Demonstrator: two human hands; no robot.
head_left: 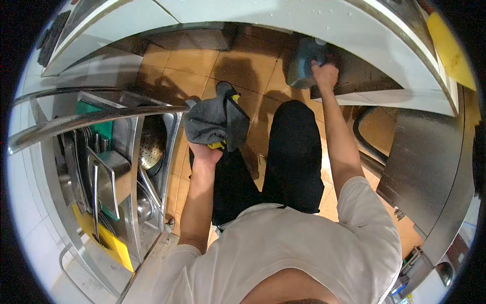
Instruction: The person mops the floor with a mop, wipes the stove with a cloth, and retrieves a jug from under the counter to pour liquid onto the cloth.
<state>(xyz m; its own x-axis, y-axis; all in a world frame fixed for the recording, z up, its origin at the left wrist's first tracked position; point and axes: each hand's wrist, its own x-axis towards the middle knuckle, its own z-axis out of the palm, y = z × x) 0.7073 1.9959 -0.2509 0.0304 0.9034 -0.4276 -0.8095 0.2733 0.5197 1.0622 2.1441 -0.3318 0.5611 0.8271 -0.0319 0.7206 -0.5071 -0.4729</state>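
My left hand (205, 152) is closed around the underside of a bunched grey cloth (217, 119), which hides most of my fingers. Small bright yellow patches show at the cloth's edges; I cannot make out whether they belong to it. Farther off, under the white counter, my right hand (325, 76) grips a bluish-grey plastic jug (300, 66) near its top. The jug has a whitish cap (320, 41) and stands in shadow by the tiled floor (192, 62); its far side is dark.
The white counter (283, 15) overhangs the jug. At left, a metal rack (134, 187) with a curved rail (96, 119) holds a perforated pan (152, 142), a yellow board (104, 240) and other metalware. A steel panel (422, 162) stands at right, near a dark hose (362, 134).
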